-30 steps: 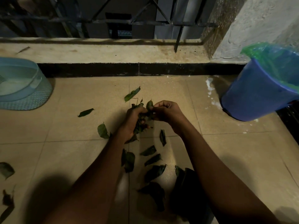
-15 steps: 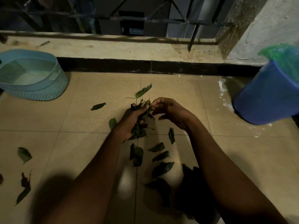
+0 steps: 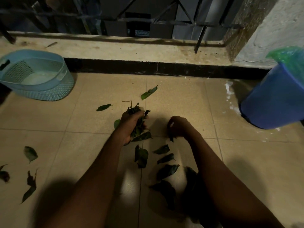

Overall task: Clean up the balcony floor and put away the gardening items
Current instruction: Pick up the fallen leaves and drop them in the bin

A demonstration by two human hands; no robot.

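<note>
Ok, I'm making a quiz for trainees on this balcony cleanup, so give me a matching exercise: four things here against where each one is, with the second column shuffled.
Things:
1. bunch of leaves
2. blue bin
3. light-blue basket
4. railing

Places:
A. on the floor, far left
B. above the ledge
C. gripped in the left hand
D. on the floor, far right

Pairs: 1-C, 2-D, 3-A, 4-B.
</note>
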